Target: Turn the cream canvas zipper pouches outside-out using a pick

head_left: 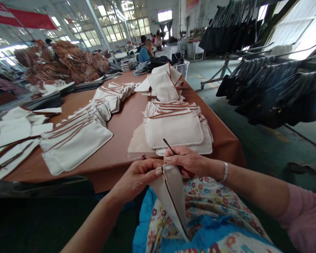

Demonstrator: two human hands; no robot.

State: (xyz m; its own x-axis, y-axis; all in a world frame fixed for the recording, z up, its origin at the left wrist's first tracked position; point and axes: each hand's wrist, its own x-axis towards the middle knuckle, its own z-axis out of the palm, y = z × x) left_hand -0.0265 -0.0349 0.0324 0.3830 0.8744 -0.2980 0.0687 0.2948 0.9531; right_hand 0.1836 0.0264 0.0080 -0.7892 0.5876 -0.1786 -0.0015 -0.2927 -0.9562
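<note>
My left hand [144, 174] is closed on the top corner of a beige bag piece [177, 189], thumb pressed near its brown-trimmed edge. The piece hangs down over my lap. My right hand [185, 161], closed too, is against the same corner, holding what looks like a pair of scissors [168, 146]. Their slim dark point sticks up to the left, and a bit of red handle shows below the palm. How the right fingers meet the cloth is partly hidden. Just beyond my hands lies a stack of cream bag pieces [173, 130] with brown trim.
A brown-covered table [121, 140] stands ahead. On it are a fanned row of cream pieces [79, 144] and a loose pile [163, 82]. Racks of dark bags [279, 95] stand to the right. A co-worker in blue [144, 52] is beyond the far end.
</note>
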